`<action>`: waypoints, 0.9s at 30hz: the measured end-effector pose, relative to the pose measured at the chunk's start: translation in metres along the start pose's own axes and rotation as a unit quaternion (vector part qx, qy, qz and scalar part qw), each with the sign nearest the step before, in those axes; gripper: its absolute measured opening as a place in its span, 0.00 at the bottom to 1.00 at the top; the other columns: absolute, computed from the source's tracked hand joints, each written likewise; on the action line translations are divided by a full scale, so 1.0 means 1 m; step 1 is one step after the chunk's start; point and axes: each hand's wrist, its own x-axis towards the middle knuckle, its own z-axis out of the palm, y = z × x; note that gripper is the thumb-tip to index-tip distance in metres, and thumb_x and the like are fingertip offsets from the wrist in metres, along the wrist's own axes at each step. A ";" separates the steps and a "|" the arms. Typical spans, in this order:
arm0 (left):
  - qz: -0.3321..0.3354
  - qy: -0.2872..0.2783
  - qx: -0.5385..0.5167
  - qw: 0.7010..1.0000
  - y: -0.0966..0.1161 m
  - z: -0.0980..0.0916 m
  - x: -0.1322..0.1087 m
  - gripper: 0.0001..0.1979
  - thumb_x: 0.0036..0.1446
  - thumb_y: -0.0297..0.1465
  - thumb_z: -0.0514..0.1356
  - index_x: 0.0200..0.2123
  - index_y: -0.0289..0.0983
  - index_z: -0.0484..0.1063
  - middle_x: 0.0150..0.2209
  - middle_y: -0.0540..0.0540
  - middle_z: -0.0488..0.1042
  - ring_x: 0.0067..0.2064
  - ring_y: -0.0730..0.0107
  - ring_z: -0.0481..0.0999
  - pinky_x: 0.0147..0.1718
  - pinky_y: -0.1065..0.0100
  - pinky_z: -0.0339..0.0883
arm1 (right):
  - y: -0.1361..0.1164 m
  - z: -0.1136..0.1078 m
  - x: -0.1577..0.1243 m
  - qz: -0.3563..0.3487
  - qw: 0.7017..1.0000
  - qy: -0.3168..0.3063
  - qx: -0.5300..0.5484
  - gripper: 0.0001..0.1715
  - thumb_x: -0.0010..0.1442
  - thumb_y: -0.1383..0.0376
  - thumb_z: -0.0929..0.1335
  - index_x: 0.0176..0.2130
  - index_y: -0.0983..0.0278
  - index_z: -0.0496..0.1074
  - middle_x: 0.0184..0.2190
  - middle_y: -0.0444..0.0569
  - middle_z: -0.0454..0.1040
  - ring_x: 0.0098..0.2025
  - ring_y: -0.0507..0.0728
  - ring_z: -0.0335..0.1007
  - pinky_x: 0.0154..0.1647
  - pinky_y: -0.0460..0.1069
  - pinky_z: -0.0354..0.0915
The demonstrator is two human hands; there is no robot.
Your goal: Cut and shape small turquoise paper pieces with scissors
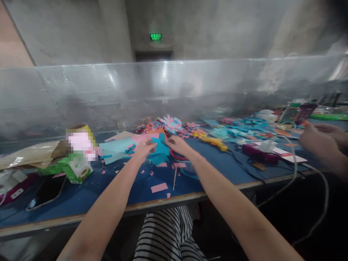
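Motion blur softens both hands, and the right hand (177, 145) partly covers a red ring (179, 156) just beneath it. Its fingers curl at the right edge of the blue paper (160, 149); whether they grip it, I cannot tell. The left hand (143, 149) pinches the paper's left edge, thumb against fingers. Between the hands, the paper is bright blue and angular, with overlapping parts; one sheet or several is unclear. Well right of the right hand, a co-worker's hands (320, 139) are blurred and cut off by the frame.
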 end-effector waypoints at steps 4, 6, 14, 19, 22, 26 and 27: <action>0.003 -0.016 0.033 0.999 -0.001 0.002 -0.001 0.17 0.29 0.30 0.68 0.22 0.35 0.62 0.17 0.53 0.66 0.21 0.75 0.67 0.22 0.71 0.63 | -0.017 0.006 0.002 -0.013 0.984 -0.021 0.175 0.15 0.52 0.61 0.63 0.36 0.69 0.68 0.32 0.49 0.71 0.32 0.51 0.65 0.35 0.46 0.61; -0.004 -0.027 0.041 0.999 -0.001 0.003 -0.002 0.16 0.30 0.29 0.67 0.21 0.35 0.62 0.17 0.52 0.66 0.22 0.75 0.68 0.23 0.71 0.63 | -0.020 0.008 0.001 0.002 0.977 -0.021 0.211 0.14 0.51 0.61 0.63 0.34 0.69 0.69 0.27 0.46 0.70 0.27 0.50 0.63 0.30 0.46 0.61; 0.019 -0.011 0.025 0.999 -0.004 0.005 -0.001 0.10 0.33 0.28 0.65 0.19 0.34 0.65 0.17 0.52 0.66 0.23 0.75 0.68 0.28 0.69 0.65 | -0.020 0.006 0.001 0.008 0.974 -0.004 0.227 0.12 0.46 0.59 0.65 0.25 0.68 0.68 0.20 0.43 0.67 0.24 0.48 0.59 0.27 0.45 0.57; -0.004 -0.036 0.020 0.999 -0.003 0.007 -0.003 0.10 0.35 0.32 0.64 0.22 0.34 0.67 0.22 0.50 0.69 0.27 0.74 0.70 0.31 0.68 0.66 | -0.017 0.011 0.003 0.011 0.976 0.031 0.215 0.14 0.42 0.57 0.67 0.21 0.66 0.64 0.18 0.41 0.62 0.22 0.47 0.55 0.24 0.44 0.53; -0.006 -0.044 0.015 0.999 -0.004 0.008 -0.004 0.13 0.37 0.36 0.64 0.25 0.34 0.67 0.24 0.50 0.69 0.31 0.72 0.70 0.32 0.66 0.66 | -0.016 0.015 0.003 0.004 0.979 0.035 0.200 0.15 0.41 0.57 0.67 0.20 0.66 0.62 0.18 0.40 0.61 0.22 0.47 0.54 0.24 0.44 0.52; 0.016 -0.054 0.017 0.998 -0.005 0.007 -0.003 0.14 0.36 0.37 0.64 0.24 0.34 0.66 0.23 0.53 0.65 0.30 0.73 0.69 0.33 0.66 0.67 | -0.019 0.016 0.002 -0.004 0.975 0.021 0.222 0.15 0.42 0.58 0.68 0.20 0.66 0.62 0.18 0.39 0.60 0.22 0.47 0.54 0.24 0.44 0.53; 0.019 -0.054 0.017 0.998 -0.005 0.007 -0.003 0.14 0.36 0.36 0.64 0.24 0.34 0.65 0.22 0.53 0.64 0.30 0.74 0.69 0.33 0.66 0.67 | -0.020 0.015 0.002 0.001 0.973 0.017 0.232 0.15 0.42 0.58 0.68 0.20 0.66 0.62 0.18 0.39 0.60 0.22 0.47 0.55 0.24 0.44 0.53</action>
